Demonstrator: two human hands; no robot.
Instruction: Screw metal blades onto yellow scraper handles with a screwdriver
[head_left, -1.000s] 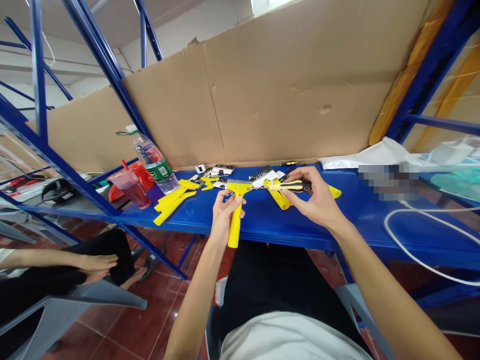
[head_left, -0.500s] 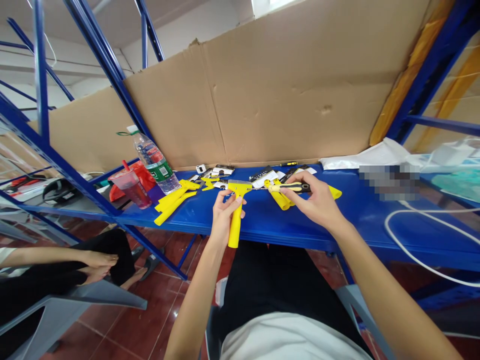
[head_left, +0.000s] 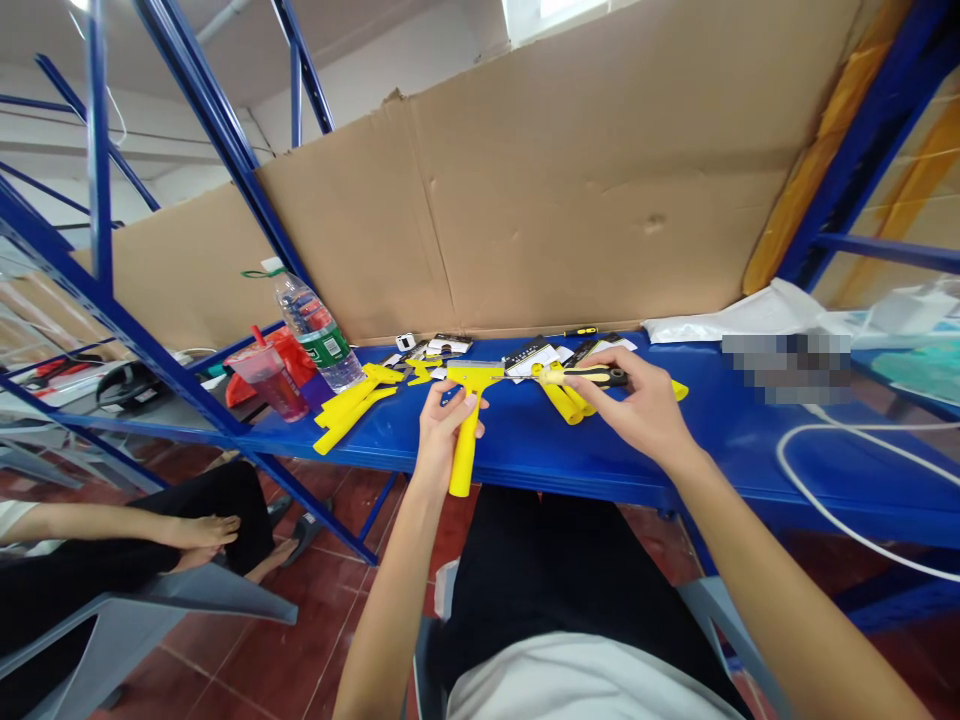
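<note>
Yellow tool (head_left: 463,465), partly hidden by the clasping left hand (head_left: 441,418), is T-shaped; beside it, the right hand (head_left: 646,405) pinches a screwdriver (head_left: 556,377).

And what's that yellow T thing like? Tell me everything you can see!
The yellow T thing looks like smooth plastic. It has a wide head with a thin greyish strip along its top edge, and a rounded handle slanting down toward the person. The left hand has it in its grip, fingers around the upper handle, over the front of the blue table. A screwdriver points at the head's right end; whether its tip is inside is too small to tell.
</note>
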